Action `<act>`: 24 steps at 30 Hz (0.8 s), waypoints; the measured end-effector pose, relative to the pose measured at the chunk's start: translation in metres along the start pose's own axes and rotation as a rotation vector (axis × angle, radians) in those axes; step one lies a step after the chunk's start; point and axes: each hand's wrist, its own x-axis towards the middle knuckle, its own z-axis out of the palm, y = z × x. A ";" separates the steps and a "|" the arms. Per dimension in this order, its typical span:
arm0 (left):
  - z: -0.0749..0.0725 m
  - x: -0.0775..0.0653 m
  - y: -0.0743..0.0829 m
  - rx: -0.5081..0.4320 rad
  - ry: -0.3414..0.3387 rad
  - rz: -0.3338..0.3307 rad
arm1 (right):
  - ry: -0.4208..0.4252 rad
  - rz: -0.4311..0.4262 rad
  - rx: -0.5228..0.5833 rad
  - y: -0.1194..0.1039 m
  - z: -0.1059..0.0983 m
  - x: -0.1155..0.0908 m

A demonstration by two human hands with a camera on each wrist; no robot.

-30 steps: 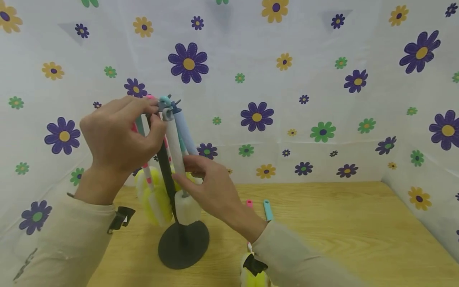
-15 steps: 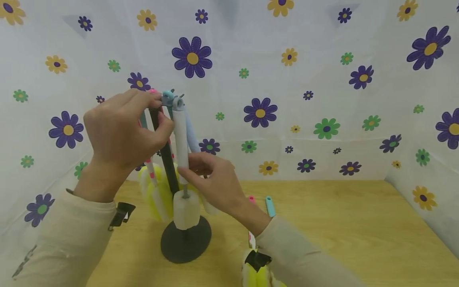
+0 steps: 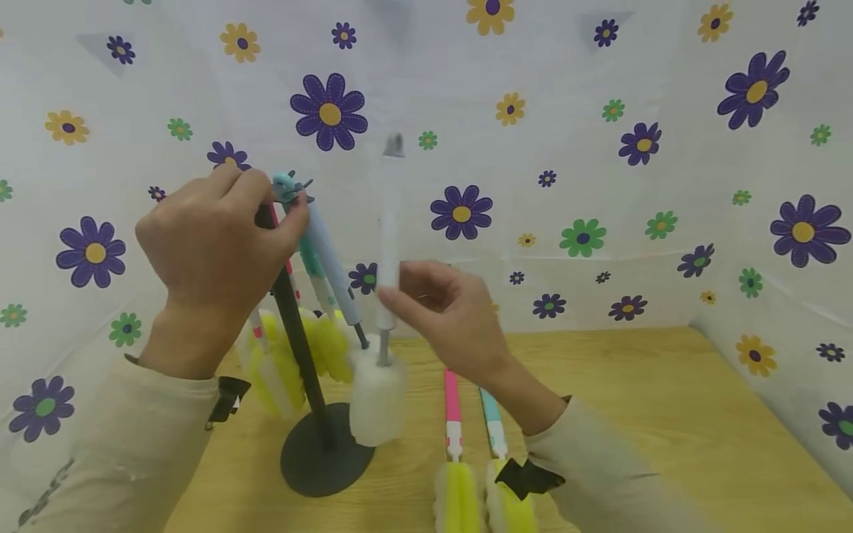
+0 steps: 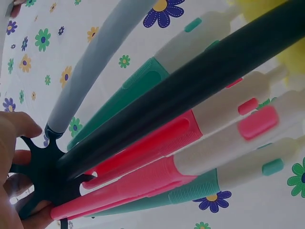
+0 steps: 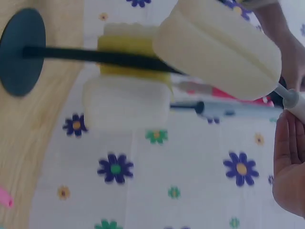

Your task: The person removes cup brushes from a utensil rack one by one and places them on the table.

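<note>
My left hand [image 3: 216, 252] grips the hooked top of a black stand [image 3: 328, 463]; in the left wrist view its fingers wrap among the hooks [image 4: 45, 171]. To the right of the stand, my right hand [image 3: 460, 318] pinches the lower handle of a bottle brush [image 3: 378, 403] with a white handle and white sponge head. That brush hangs upright, sponge down, its handle top off the hooks. A blue-handled brush [image 3: 331, 259] still hangs from the stand, its white sponge [image 5: 126, 102] showing in the right wrist view. Pink-handled [image 4: 128, 188] and teal-handled [image 4: 128, 95] brushes hang there too.
Two brushes with yellow-and-white sponges lie on the wooden table [image 3: 633, 414], one pink-handled [image 3: 453, 400], one teal-handled [image 3: 493, 418], beside the right forearm. A flower-print cloth [image 3: 413, 296] stands behind and at both sides.
The white brush has come off its hook and moved right and up with my right hand, away from the stand. My left hand keeps its grip on the stand's top.
</note>
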 end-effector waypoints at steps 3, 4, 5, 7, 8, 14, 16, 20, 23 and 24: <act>0.001 -0.001 0.000 0.011 0.003 -0.005 | 0.053 0.023 -0.030 0.009 -0.030 -0.004; 0.002 -0.002 0.000 0.014 0.007 -0.005 | 0.072 0.034 -0.050 0.010 -0.041 -0.006; 0.002 -0.002 0.000 0.020 0.012 -0.003 | 0.091 0.054 -0.078 0.009 -0.051 -0.009; 0.003 -0.003 0.000 0.033 0.020 0.000 | 0.124 0.111 -0.153 0.008 -0.071 -0.016; 0.003 -0.003 0.000 0.040 0.021 0.000 | 0.135 0.139 -0.192 0.008 -0.080 -0.021; 0.003 -0.002 0.001 0.063 -0.011 0.027 | 0.168 0.327 -0.320 0.026 -0.129 -0.056; 0.004 -0.001 0.002 0.062 -0.013 0.035 | 0.160 0.394 -0.343 0.037 -0.144 -0.069; 0.006 0.001 0.004 0.049 0.017 0.036 | 0.105 0.515 -0.359 0.062 -0.163 -0.091; 0.007 0.002 0.005 0.051 0.028 0.037 | 0.075 0.606 -0.304 0.079 -0.169 -0.105; 0.008 0.001 0.006 0.049 0.030 0.033 | 0.066 0.636 -0.278 0.084 -0.169 -0.110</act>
